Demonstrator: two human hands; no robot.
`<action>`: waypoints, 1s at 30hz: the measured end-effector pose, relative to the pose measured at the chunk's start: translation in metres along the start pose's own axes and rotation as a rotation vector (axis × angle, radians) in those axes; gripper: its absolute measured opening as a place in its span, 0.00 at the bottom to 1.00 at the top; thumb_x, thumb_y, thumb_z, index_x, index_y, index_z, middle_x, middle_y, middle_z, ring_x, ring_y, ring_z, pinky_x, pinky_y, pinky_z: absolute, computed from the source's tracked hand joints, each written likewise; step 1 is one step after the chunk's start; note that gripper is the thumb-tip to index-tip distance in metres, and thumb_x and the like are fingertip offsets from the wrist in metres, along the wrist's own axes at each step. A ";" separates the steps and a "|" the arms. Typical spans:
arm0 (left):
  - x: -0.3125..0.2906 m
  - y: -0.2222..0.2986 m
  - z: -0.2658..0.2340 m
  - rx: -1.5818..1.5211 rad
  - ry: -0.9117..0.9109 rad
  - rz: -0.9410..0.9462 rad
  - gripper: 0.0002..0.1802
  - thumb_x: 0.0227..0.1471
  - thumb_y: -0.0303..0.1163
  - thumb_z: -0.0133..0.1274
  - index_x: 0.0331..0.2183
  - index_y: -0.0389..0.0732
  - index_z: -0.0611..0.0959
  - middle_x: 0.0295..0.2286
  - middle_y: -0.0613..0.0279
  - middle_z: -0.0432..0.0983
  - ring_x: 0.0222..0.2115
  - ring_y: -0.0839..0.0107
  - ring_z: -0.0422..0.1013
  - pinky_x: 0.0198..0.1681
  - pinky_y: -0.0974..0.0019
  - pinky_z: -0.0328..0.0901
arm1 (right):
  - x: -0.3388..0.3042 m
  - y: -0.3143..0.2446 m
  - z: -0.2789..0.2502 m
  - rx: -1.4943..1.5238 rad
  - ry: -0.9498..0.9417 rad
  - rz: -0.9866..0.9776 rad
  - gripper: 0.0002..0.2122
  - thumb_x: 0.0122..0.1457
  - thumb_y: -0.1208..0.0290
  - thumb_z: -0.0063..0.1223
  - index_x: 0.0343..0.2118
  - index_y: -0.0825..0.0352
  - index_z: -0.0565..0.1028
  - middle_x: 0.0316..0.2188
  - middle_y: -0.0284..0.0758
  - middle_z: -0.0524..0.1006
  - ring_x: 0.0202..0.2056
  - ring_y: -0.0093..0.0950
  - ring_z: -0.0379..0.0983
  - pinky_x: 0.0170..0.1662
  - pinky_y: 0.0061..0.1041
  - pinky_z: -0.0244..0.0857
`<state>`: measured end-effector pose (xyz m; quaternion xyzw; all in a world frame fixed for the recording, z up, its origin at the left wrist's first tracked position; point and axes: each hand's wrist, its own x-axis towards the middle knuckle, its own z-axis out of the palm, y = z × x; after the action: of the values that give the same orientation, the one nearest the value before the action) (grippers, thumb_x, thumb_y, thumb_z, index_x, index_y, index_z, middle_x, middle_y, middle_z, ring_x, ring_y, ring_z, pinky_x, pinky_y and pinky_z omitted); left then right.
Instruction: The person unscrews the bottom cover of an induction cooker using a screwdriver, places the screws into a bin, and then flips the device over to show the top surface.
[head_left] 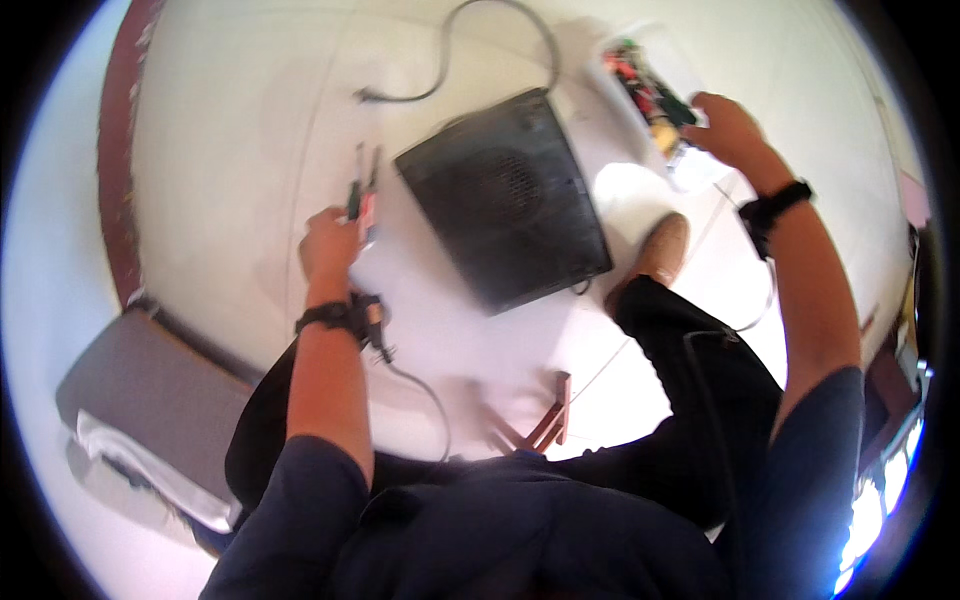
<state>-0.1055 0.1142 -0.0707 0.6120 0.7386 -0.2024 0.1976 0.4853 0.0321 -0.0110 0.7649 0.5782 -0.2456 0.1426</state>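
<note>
My left hand (330, 245) is closed around two slim screwdrivers, one with a red handle (368, 208) and one with a green handle (354, 198). Their shafts point away from me. To the right of them, a black box-shaped appliance (480, 235) with a round perforated grille lies on the floor. My right hand (738, 138) is at the near right side of a white plastic bin (682, 50). Its fingers curl beside a dark green item (676, 108) among the mixed tools; blur hides exactly what they grip. Red, green and yellow pieces fill the bin.
A grey power cord (440, 60) curves from the appliance's far corner, its plug end on the pale tiled floor. My brown shoe (664, 248) stands right of the appliance. Near my lap are reddish-brown wooden legs (552, 425). A grey cushioned seat (160, 395) is at left.
</note>
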 end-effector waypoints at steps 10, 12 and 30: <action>0.010 -0.017 0.024 -0.251 -0.176 0.018 0.16 0.52 0.33 0.51 0.41 0.37 0.83 0.43 0.41 0.77 0.47 0.44 0.73 0.50 0.51 0.69 | 0.008 -0.014 -0.015 0.330 0.021 -0.024 0.21 0.58 0.61 0.58 0.50 0.69 0.74 0.39 0.46 0.81 0.41 0.38 0.79 0.45 0.32 0.71; 0.010 -0.017 0.026 -0.223 -0.033 0.032 0.15 0.52 0.34 0.52 0.40 0.37 0.84 0.41 0.40 0.78 0.44 0.44 0.75 0.48 0.51 0.70 | 0.011 -0.011 -0.010 0.370 0.005 -0.025 0.20 0.58 0.62 0.58 0.51 0.68 0.74 0.39 0.44 0.81 0.40 0.35 0.79 0.44 0.31 0.71; 0.016 0.009 0.021 -0.893 -0.043 -0.152 0.13 0.54 0.31 0.59 0.42 0.40 0.79 0.30 0.61 0.78 0.33 0.71 0.78 0.30 0.69 0.67 | 0.008 -0.002 -0.011 0.544 0.068 0.093 0.21 0.60 0.56 0.57 0.52 0.64 0.76 0.40 0.37 0.82 0.37 0.27 0.77 0.38 0.26 0.72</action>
<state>-0.0986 0.1180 -0.0975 0.4066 0.7921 0.1094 0.4420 0.4871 0.0452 -0.0061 0.8085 0.4596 -0.3594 -0.0764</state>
